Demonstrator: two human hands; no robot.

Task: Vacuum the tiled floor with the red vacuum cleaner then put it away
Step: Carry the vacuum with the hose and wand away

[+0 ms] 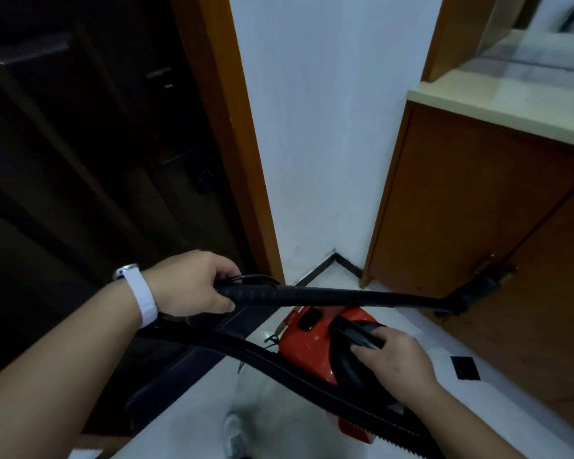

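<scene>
The red vacuum cleaner point(307, 351) hangs low over the white tiled floor point(193, 422), near the wall corner. My right hand point(395, 357) grips its black carry handle point(355, 334) from above. My left hand point(193, 283), a white watch on the wrist, holds the grip end of the black wand point(345, 298), which runs level to the right. The wand's nozzle point(474, 289) is by the wooden cabinet door. A ribbed black hose point(279, 362) loops from under my left wrist down to the lower right, passing in front of the red body.
A dark door point(80, 160) in an orange wooden frame fills the left. A white wall corner point(312, 127) with black skirting stands ahead. A wooden cabinet point(478, 210) with a pale countertop is at the right. My shoe point(234, 432) shows at the bottom.
</scene>
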